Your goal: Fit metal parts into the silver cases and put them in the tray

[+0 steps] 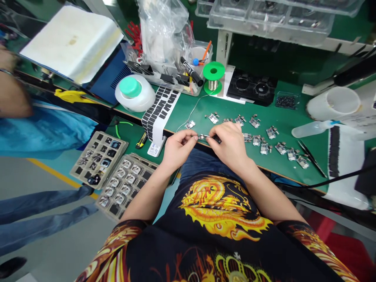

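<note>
My left hand (179,150) is closed in a pinch at the front edge of the green bench, on one end of a small silvery electronic module (202,137). From the other side, my right hand (229,143) has its thumb and fingers pressed together at the same module. Something dark (216,138) shows under the right fingers, too hidden to name. Just beyond my left fingertips lies a similar module (190,124), beside the loose end of a thin solder wire (194,109). Several more modules (256,140) are scattered to the right of my hands.
A green solder spool (214,72) stands behind the hands, near a white bottle (135,94) and a label strip (160,107). Tweezers (311,158) and a squeeze bottle (311,129) lie right. Parts trays (125,186) sit lower left. Another person's arm (13,86) is at far left.
</note>
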Demonstrator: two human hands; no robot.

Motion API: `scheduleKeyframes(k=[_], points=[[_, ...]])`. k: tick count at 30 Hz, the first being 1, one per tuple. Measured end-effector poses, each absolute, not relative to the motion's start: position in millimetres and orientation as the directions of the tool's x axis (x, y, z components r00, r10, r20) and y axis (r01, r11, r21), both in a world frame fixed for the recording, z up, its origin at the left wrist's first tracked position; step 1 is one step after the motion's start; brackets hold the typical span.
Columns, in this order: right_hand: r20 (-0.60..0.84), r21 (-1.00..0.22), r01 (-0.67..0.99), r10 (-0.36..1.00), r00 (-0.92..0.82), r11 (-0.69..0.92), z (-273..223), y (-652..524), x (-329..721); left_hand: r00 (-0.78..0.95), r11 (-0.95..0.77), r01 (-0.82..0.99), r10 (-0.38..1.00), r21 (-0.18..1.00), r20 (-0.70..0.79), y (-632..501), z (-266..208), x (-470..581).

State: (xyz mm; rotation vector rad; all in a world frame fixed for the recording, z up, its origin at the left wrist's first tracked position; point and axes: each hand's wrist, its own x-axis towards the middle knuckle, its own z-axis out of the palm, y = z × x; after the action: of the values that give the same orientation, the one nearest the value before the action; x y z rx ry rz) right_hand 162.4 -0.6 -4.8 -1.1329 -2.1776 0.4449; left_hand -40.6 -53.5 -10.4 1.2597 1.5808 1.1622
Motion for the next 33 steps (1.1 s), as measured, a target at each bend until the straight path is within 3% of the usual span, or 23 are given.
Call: scheduleKeyframes(k=[5,12,20,33], points=[[0.332,-0.729,0.495,0.876,-0.35,0.473,4.8,-2.5,161.8,-0.235,0.041,0.171,0.972,0.984,0.0,-51.4,4.9,-34.3],[0.313,-0.789,0.437,0.894,-0.32,0.433,7.9,-6.8,164.0,-0.178,0.045,0.095,0.984,0.994,-0.028,-47.5,9.1,-31.9],[0.346,-0.764,0.441,0.877,-0.335,0.47,11.5,-11.5,163.4,-0.206,0.021,0.219,0.978,0.975,0.025,-47.2,11.0,-26.6],[0.412,-0.654,0.5,0.822,-0.394,0.568,11.1,-18.5,161.3,-0.226,0.037,0.168,0.974,0.985,0.002,-46.2,12.9,-25.5]])
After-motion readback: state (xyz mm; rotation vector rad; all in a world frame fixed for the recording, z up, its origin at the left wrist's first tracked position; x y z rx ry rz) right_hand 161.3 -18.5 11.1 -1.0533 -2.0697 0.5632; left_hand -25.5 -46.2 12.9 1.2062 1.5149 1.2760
